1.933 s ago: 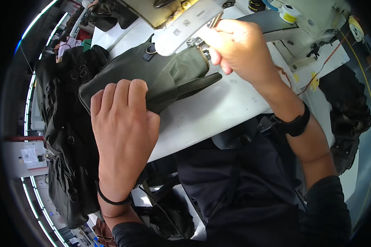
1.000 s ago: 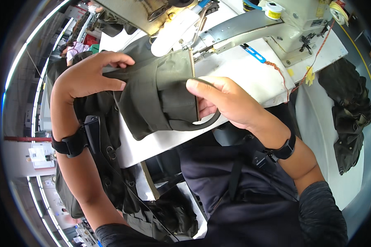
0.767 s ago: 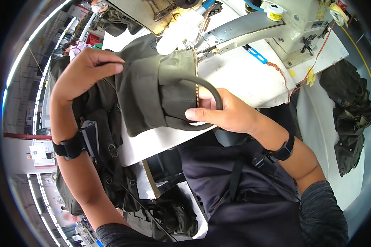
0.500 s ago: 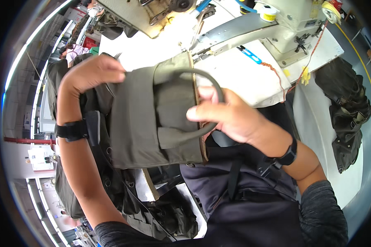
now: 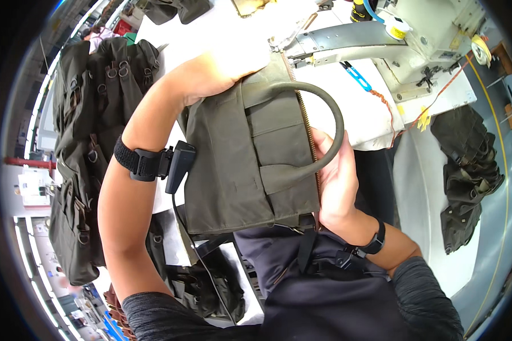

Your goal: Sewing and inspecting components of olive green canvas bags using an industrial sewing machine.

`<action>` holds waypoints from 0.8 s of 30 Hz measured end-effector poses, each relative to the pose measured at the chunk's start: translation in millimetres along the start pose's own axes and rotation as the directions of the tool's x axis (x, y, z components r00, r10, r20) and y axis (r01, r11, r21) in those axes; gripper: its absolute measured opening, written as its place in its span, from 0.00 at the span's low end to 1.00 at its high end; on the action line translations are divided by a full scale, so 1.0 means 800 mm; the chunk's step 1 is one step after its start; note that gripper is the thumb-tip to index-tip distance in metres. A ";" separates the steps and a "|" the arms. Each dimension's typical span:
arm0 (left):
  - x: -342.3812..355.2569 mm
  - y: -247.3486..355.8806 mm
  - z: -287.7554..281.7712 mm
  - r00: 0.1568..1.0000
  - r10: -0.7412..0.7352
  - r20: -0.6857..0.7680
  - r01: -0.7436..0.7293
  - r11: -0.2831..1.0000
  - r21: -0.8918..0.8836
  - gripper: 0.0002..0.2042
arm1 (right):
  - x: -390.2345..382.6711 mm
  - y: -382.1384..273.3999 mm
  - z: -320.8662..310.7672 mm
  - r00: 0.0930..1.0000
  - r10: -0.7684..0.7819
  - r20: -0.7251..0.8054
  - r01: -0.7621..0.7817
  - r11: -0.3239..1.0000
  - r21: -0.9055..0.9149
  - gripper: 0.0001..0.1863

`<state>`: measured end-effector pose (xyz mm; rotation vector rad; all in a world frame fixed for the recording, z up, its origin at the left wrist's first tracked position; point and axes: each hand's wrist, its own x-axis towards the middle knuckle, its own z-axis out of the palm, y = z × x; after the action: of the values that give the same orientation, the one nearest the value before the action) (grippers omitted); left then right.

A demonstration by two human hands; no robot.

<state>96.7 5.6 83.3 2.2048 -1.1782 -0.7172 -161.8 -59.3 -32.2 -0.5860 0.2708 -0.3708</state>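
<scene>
An olive-green fabric bag (image 5: 222,165) lies before me, its zipper edge (image 5: 308,133) toward the right and a rounded carry handle (image 5: 337,128) looping out past that edge. At the bag's far edge, my left hand (image 5: 224,74) is closed on the fabric, its fingertips washed out by bright light. My right hand (image 5: 338,176) grips the zipper edge from the right, below the handle loop, with some fingers hidden behind the bag. The bag's far corner reaches close to the sewing machine's arm (image 5: 347,42).
Several similar green bags hang or lie piled at the left (image 5: 114,85). More dark green bags (image 5: 466,165) lie at the right. A blue thread snipper (image 5: 355,77) on an orange cord rests on the white table (image 5: 375,122). A thread spool (image 5: 397,28) sits on the machine.
The bag has shifted slightly right, its far corner still near the machine. My left hand has moved right along the far edge; my right hand has come out of the handle loop to the zipper edge.
</scene>
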 end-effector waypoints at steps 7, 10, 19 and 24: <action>0.014 -0.013 0.013 0.993 0.113 -0.016 -0.108 0.885 -0.452 0.11 | 0.101 -0.032 -0.018 0.987 0.077 0.144 -0.089 0.993 0.078 0.20; 0.021 -0.008 0.007 0.996 0.080 0.025 -0.064 0.919 -0.388 0.14 | 0.126 -0.038 -0.013 0.990 -0.065 0.126 0.083 0.986 -0.144 0.09; 0.027 -0.024 -0.001 0.937 0.345 0.043 -0.338 0.933 -0.120 0.15 | 0.136 -0.037 0.002 0.950 -0.292 0.108 0.308 0.830 -0.464 0.12; 0.018 -0.021 0.010 0.999 0.047 0.004 -0.044 0.962 -0.269 0.19 | 0.133 -0.038 0.000 0.960 -0.272 0.074 0.264 0.777 -0.571 0.09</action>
<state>108.1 -0.6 63.3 1.9455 -1.0642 -0.8183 -73.8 -126.7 -30.2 -1.2359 0.3146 -0.5760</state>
